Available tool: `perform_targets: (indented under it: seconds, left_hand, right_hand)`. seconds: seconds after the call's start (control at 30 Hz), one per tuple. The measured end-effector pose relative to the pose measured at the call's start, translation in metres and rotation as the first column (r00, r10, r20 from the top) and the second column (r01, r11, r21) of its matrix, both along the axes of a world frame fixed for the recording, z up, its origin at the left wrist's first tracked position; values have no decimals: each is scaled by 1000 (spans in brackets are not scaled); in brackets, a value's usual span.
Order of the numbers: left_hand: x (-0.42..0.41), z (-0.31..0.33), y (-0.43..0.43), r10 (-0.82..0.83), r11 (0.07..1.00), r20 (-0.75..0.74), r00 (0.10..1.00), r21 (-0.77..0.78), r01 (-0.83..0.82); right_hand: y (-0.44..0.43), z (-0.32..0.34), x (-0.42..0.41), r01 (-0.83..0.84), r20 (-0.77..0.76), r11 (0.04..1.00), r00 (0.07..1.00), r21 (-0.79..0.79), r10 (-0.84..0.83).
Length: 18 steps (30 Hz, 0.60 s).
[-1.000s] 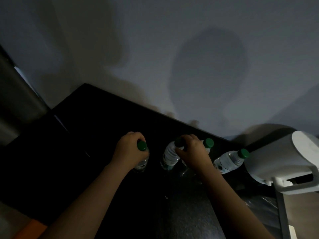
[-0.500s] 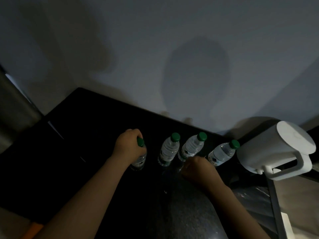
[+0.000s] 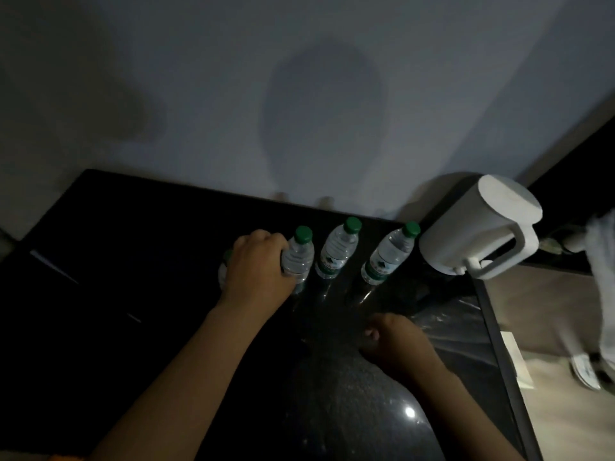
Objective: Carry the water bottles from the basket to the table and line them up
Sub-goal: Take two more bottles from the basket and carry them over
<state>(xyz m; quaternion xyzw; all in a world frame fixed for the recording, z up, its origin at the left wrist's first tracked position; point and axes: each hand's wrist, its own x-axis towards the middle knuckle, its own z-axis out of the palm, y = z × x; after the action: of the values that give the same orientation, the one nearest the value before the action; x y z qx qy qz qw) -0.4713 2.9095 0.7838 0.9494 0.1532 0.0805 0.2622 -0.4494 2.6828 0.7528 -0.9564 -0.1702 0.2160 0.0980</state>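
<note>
Four clear water bottles with green caps stand in a row near the back of the black table. My left hand grips the leftmost bottle, which is mostly hidden under it, and its knuckles touch the second bottle. The third bottle and the fourth bottle stand free to the right. My right hand hovers over the table in front of the row, fingers loosely curled and holding nothing. The basket is not in view.
A white kettle stands at the table's back right corner, close to the fourth bottle. A grey wall runs right behind the row. Past the table's right edge are the floor, a person's white shoe and a pale cloth.
My right hand let go of a middle bottle and drew back toward me. My left hand stayed on the leftmost bottle and brought it closer to the second one.
</note>
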Motion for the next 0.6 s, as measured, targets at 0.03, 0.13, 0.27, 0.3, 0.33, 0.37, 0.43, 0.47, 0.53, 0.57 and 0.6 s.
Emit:
perform_targets:
  seconds: [0.03, 0.13, 0.27, 0.3, 0.33, 0.37, 0.43, 0.47, 0.53, 0.57, 0.6]
  left_hand:
    - [-1, 2, -9, -32, 999, -8, 999, -16, 32]
    - [-1, 1, -42, -177, 983, -53, 983, -55, 174]
    - [-1, -2, -92, -340, 940, -122, 933, -66, 334]
    - [-1, -3, -105, -372, 928, -134, 919, -67, 366]
    - [-1, -4, -120, -397, 918, -143, 907, -67, 391]
    - [-1, -3, -136, -418, 908, -152, 896, -65, 413]
    - [-1, -4, -166, -460, 887, -175, 870, -53, 458]
    - [-2, -4, -184, -489, 870, -191, 851, -45, 490]
    - [-4, -4, -219, -540, 838, -225, 811, -48, 544]
    - [-6, -4, -239, -565, 819, -242, 789, -48, 571]
    - [-9, -5, -260, -587, 801, -259, 768, -45, 597]
  right_hand:
    - [-6, 1, -2, 25, 6, 1000, 1000, -2, -25]
    - [-33, 8, -8, 101, 23, 995, 995, -13, -101]
    - [-82, 16, -21, 230, 52, 973, 971, 30, -231]
    - [-96, 18, -25, 270, 55, 962, 961, 43, -272]
    - [-112, 19, -30, 310, 59, 949, 948, 53, -313]
    - [-128, 21, -35, 354, 66, 933, 932, 63, -357]
    - [-161, 22, -45, 422, 66, 902, 901, 88, -428]
    - [-180, 22, -52, 453, 61, 887, 886, 96, -459]
    - [-214, 22, -65, 498, 56, 862, 862, 94, -504]
    - [-233, 22, -74, 522, 53, 848, 848, 93, -528]
    - [-252, 22, -83, 547, 45, 832, 832, 97, -552]
